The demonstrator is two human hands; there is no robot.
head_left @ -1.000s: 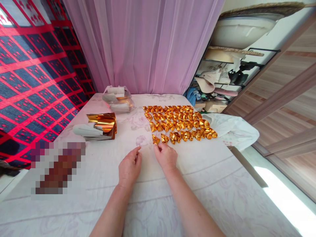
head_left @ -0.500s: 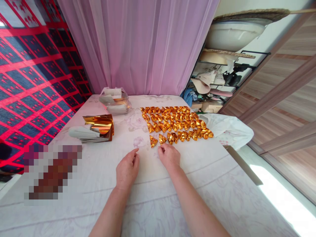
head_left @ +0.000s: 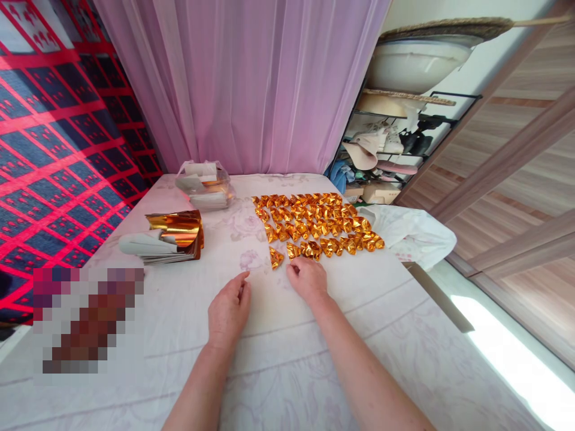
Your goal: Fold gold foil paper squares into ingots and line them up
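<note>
Both hands now lie empty and loosely open on the white cloth-covered table (head_left: 314, 359), the right hand (head_left: 308, 278) having released the gold foil folded piece (head_left: 275, 257) at eleven o'clock, the left hand (head_left: 229, 308) idle at seven.

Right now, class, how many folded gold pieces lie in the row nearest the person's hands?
7, though some overlap, so the count may be off. They run from the lone leftmost piece, past the right hand, to the rightmost piece.
</note>
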